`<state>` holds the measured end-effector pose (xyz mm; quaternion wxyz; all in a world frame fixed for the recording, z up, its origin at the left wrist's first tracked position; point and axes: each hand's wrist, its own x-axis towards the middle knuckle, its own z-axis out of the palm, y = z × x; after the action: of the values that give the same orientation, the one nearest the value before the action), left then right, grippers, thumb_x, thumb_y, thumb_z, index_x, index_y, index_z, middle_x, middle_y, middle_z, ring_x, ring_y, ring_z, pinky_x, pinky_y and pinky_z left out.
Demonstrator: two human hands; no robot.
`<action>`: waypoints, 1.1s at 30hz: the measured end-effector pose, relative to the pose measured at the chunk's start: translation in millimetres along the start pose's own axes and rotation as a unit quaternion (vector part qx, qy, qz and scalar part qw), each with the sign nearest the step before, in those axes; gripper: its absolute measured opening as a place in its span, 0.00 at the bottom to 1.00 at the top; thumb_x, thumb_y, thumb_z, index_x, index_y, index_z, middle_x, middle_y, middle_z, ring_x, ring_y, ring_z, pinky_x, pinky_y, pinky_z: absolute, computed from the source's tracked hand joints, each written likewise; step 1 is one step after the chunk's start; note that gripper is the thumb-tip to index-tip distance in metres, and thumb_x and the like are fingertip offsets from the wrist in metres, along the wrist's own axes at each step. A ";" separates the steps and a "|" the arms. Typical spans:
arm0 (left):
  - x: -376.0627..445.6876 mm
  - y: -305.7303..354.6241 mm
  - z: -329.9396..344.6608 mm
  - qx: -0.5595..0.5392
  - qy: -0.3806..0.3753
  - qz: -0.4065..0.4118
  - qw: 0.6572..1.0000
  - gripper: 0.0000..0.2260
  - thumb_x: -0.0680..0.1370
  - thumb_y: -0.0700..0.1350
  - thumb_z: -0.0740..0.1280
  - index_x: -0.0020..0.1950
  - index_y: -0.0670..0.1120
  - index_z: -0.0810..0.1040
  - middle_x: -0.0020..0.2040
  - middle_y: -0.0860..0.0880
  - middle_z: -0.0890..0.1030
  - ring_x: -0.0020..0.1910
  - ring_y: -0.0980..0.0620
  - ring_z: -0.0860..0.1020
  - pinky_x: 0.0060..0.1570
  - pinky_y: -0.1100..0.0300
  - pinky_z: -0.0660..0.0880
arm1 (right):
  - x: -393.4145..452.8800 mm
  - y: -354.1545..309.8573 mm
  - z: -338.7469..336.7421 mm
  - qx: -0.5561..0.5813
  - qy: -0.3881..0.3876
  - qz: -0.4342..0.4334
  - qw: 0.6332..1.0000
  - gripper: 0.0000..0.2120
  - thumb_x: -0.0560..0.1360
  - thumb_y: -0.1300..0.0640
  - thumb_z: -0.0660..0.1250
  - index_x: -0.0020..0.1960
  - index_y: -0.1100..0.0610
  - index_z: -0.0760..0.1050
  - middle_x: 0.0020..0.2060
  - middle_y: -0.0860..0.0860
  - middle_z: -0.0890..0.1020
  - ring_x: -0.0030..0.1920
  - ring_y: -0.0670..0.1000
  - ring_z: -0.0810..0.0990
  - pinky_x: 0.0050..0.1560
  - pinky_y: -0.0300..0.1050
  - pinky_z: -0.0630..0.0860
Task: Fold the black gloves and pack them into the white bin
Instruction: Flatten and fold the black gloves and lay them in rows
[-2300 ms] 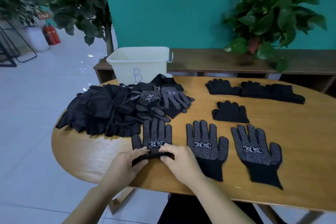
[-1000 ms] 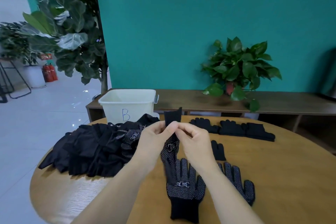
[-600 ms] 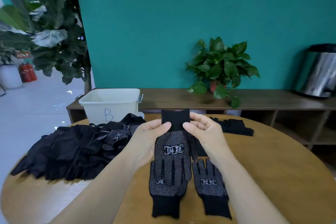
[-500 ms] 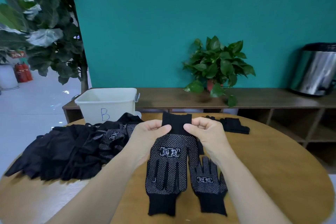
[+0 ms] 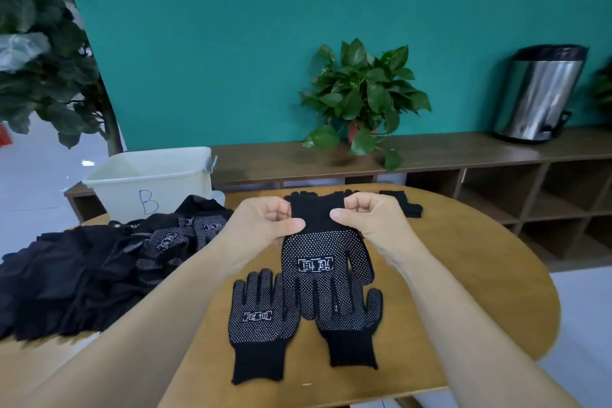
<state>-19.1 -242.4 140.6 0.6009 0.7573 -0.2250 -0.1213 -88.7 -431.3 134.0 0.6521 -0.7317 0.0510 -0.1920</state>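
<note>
Teal wall, wooden shelf and round wooden bench (image 5: 463, 262) fill the frame; your left hand (image 5: 261, 225) and right hand (image 5: 367, 220) each have a grip clamped on the cuff of the raised glove (image 5: 323, 262) at centre; keep the cuff level and lay it square over the flat glove (image 5: 347, 334) beneath; the white bin (image 5: 149, 182) stands upper left, beyond the glove pile (image 5: 82, 275).

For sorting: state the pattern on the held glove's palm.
White dots on black, shown in the head view: held glove.
</note>
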 end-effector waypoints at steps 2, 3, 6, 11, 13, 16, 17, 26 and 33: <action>12.4 -3.6 3.9 0.006 0.001 -0.005 1.000 0.08 0.73 0.37 0.74 0.36 0.45 0.78 0.39 0.44 0.84 0.40 0.48 0.81 0.54 0.47 0.78 | 7.0 4.3 -5.4 -0.004 -0.001 0.003 1.000 0.11 0.71 0.68 0.73 0.34 0.58 0.76 0.27 0.46 0.79 0.30 0.43 0.77 0.36 0.37 0.75; 19.2 -5.2 6.0 0.004 0.000 -0.009 1.000 0.08 0.73 0.38 0.74 0.36 0.45 0.79 0.40 0.42 0.84 0.41 0.47 0.81 0.55 0.45 0.77 | 12.0 6.8 -7.8 -0.005 -0.001 0.006 1.000 0.12 0.71 0.68 0.73 0.33 0.57 0.76 0.25 0.43 0.78 0.28 0.41 0.76 0.33 0.35 0.73; 42.1 -11.7 12.6 -0.007 -0.002 -0.020 1.000 0.07 0.73 0.37 0.74 0.37 0.45 0.80 0.43 0.38 0.84 0.43 0.45 0.80 0.56 0.44 0.77 | 30.2 17.4 -14.8 -0.007 0.002 0.011 1.000 0.13 0.71 0.69 0.73 0.33 0.57 0.75 0.22 0.42 0.77 0.25 0.39 0.74 0.28 0.31 0.70; 81.6 -18.7 26.5 -0.016 -0.004 -0.029 0.999 0.05 0.74 0.37 0.73 0.41 0.43 0.79 0.44 0.40 0.84 0.43 0.48 0.81 0.52 0.52 0.79 | 65.2 33.2 -24.5 -0.016 0.014 0.013 1.000 0.12 0.71 0.68 0.72 0.33 0.58 0.76 0.28 0.47 0.79 0.30 0.44 0.77 0.32 0.37 0.74; 98.4 -19.6 30.3 -0.012 0.000 -0.021 1.000 0.03 0.74 0.37 0.73 0.43 0.43 0.81 0.46 0.41 0.85 0.44 0.49 0.81 0.52 0.53 0.79 | 81.1 37.2 -28.2 -0.025 0.021 0.010 0.999 0.11 0.72 0.68 0.72 0.34 0.59 0.76 0.29 0.50 0.80 0.33 0.47 0.78 0.35 0.40 0.75; 120.0 -20.6 35.0 -0.010 0.016 -0.004 1.000 0.05 0.74 0.39 0.74 0.41 0.46 0.81 0.38 0.49 0.84 0.40 0.54 0.80 0.46 0.57 0.77 | 101.1 43.4 -33.8 -0.034 0.034 -0.003 0.999 0.11 0.72 0.67 0.73 0.34 0.59 0.74 0.31 0.52 0.78 0.35 0.49 0.76 0.37 0.42 0.74; 124.4 -21.9 36.7 -0.012 0.015 -0.001 1.000 0.04 0.74 0.39 0.74 0.41 0.46 0.81 0.38 0.50 0.84 0.39 0.55 0.80 0.45 0.59 0.77 | 105.1 46.4 -36.1 -0.036 0.037 -0.006 0.999 0.11 0.72 0.67 0.73 0.35 0.59 0.74 0.32 0.55 0.77 0.36 0.51 0.75 0.37 0.42 0.74; 104.8 -73.6 52.1 0.047 -0.010 -0.034 0.998 0.04 0.73 0.41 0.75 0.41 0.44 0.80 0.41 0.47 0.84 0.39 0.56 0.79 0.40 0.64 0.77 | 73.0 101.1 -42.8 -0.050 -0.001 0.054 0.997 0.14 0.73 0.67 0.72 0.32 0.60 0.70 0.22 0.42 0.70 0.27 0.43 0.68 0.32 0.37 0.69; 79.3 -80.7 58.3 0.022 -0.033 -0.038 0.998 0.05 0.73 0.38 0.74 0.40 0.46 0.81 0.39 0.51 0.85 0.36 0.60 0.80 0.38 0.68 0.75 | 47.2 104.1 -43.9 -0.054 -0.015 0.053 0.997 0.14 0.72 0.67 0.72 0.33 0.62 0.69 0.22 0.43 0.69 0.24 0.41 0.65 0.27 0.32 0.65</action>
<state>39.1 -316.7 55.2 0.5713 0.7740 -0.2183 -0.1641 -42.2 -502.7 46.1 0.6219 -0.7646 0.0903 -0.1434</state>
